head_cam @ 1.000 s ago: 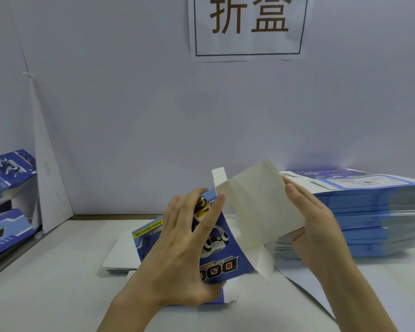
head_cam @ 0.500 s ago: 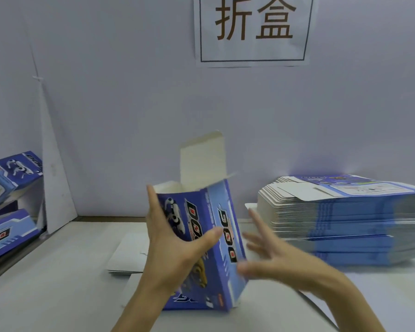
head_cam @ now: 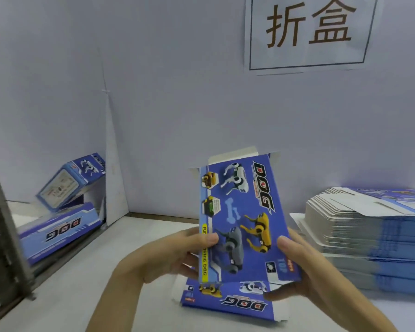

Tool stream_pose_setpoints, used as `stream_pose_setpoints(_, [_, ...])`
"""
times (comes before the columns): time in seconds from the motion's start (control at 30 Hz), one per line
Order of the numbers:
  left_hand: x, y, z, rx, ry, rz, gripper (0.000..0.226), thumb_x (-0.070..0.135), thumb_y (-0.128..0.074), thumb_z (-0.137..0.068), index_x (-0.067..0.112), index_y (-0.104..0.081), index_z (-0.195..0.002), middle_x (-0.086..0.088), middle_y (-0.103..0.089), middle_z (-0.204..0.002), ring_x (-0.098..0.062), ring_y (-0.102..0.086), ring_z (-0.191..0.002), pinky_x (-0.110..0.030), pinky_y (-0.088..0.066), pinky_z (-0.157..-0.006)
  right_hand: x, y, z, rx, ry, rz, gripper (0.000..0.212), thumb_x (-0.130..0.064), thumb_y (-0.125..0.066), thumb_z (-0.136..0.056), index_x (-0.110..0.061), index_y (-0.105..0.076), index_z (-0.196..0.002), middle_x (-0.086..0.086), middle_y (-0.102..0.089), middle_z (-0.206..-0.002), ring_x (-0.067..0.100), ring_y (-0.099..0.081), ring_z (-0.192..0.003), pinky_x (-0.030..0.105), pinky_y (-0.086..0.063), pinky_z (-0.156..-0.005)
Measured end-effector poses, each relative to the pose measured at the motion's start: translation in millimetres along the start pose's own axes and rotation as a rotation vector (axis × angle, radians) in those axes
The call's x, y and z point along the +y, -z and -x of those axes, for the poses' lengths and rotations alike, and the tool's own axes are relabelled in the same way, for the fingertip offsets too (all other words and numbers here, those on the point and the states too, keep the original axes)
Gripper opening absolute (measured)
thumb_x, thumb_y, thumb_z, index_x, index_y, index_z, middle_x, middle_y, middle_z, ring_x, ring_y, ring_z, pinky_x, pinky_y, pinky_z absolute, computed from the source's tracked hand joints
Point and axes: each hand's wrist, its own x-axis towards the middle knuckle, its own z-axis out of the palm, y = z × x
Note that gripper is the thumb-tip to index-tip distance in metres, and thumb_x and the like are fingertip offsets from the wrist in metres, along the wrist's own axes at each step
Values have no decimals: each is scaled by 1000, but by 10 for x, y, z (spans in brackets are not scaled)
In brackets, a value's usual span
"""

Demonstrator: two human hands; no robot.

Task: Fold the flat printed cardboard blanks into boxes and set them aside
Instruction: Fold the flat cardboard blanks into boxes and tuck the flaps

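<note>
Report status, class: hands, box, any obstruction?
Left hand and right hand grip the box by its lower sides. Box upright, top flaps open. Stack of blanks to the right, clear of it.

wall (head_cam: 177,92): pale lilac-grey, plain | sign (head_cam: 309,61): white paper, 2 brown characters | tabletop (head_cam: 94,271): white | left edge: dark frame (head_cam: 0,224)

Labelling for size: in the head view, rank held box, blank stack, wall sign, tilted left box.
1. Blank stack and held box: alike; box nearer, stack cropped.
2. Wall sign, also cropped.
3. Tilted left box.
</note>
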Motion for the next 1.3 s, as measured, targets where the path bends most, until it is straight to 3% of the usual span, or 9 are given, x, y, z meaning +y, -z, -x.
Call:
stream_pose_setpoints(0.23, [201, 623, 351, 683, -246, 584, 32, 53, -63, -78, 24, -77, -81, -10, -75, -89, -26, -72, -68, -36, -58, -53, 126, 28, -164, 95, -51, -129, 54, -50, -68, -57, -55, -56, -110, 7, -75, -95, 41, -72, -82, 51, -58, -60])
stream_pose_setpoints(0.4, [697, 1270, 311, 862, -853, 1163, 44, 57, -52, -89, 22, -58, -116, -7, -57, -123, -28, -56, -116, -53, -39, -105, 117, -44, -217, 195, -111, -107, 35, -53, -58, -74, -51, -54, -108, 8, -75, -89, 43, -72, -75, 47, -58, -54])
stream_pose_setpoints(0.57, [480, 762, -145, 961, -600, 360, 35, 24, -51, -98, 23, -49, -134, -1, -53, -129, -13, -51, -113, -43, -41, -104, 153, -86, -130, 146, -124, 83, 33, -53, -57, -82, -40, -62, -112, 3, -75, -93, 31, -74, -82, 38, -59, -63])
stream_pose_setpoints(0.67, [-35, 166, -436, 386, -301, -352, 56, 13, -69, -87, 28, -46, -136, 4, -52, -127, -15, -48, -125, -37, -37, -110, 168, -105, -27, 68, -108, 251, 44, -53, -60, -74, -39, -61, -115, -7, -74, -95, 16, -73, -86, 27, -59, -69])
stream_pose_setpoints(0.77, [-446, -290, -706, -73, 138, -1026, 104, 45, -77, -76, 44, -3, -151, 2, 7, -162, -26, 5, -148, -57, -3, -118, 206, -138, -24, 82, -146, 418, 24, -35, -59, -93, -34, -58, -117, -7, -69, -102, 9, -71, -88, 24, -58, -76])
stream_pose_setpoints(0.87, [-548, -506, -838, -65, 219, -1072, 108, 37, -77, -78, 41, 3, -151, 1, 18, -160, -37, 12, -146, -62, -9, -115, 244, -100, -38, 100, -133, 556, 22, -32, -60, -94, -36, -57, -115, -10, -66, -102, 8, -67, -92, 21, -54, -79])
stream_pose_setpoints(1.13, [-496, -471, -779, -102, 153, -1143, 61, 45, -60, -90, 32, -37, -145, -4, -37, -147, -27, -37, -133, -35, -35, -98, 292, 19, -57, 240, -5, 687, 19, -27, -60, -95, -35, -60, -112, -15, -65, -101, -1, -65, -84, 10, -46, -70])
stream_pose_setpoints(1.2, [-378, -462, -678, 52, 27, -1139, 43, 41, -49, -97, 34, -47, -139, -2, -49, -139, -24, -44, -128, -34, -38, -100, 271, 36, -56, 328, 72, 645, 24, -20, -60, -95, -36, -58, -113, -14, -62, -110, -2, -62, -92, 8, -44, -69])
stream_pose_setpoints(1.3, [-145, -429, -470, 484, -321, -1235, 32, 38, -37, -102, 34, -56, -128, 5, -63, -125, -18, -56, -114, -34, -44, -93, 217, 84, -34, 490, 193, 668, 42, -19, -58, -96, -31, -49, -135, -12, -51, -129, 9, -50, -120, 26, -43, -99])
